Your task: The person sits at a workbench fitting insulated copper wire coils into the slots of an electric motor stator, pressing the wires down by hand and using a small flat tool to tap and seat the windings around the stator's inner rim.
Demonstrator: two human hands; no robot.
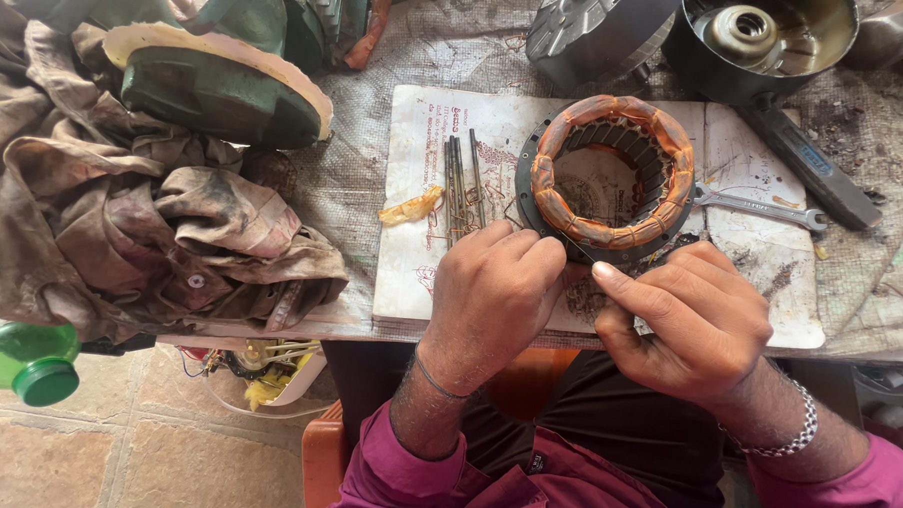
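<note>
Cluttered table is carrying a green bottle hanging off the near-left edge, rags bunched aside, and thin rods lying on printed paper. Left hand, grip pressed together, and right hand are pinching a wire at the stator, mid-table; a spanner is lying right.
</note>
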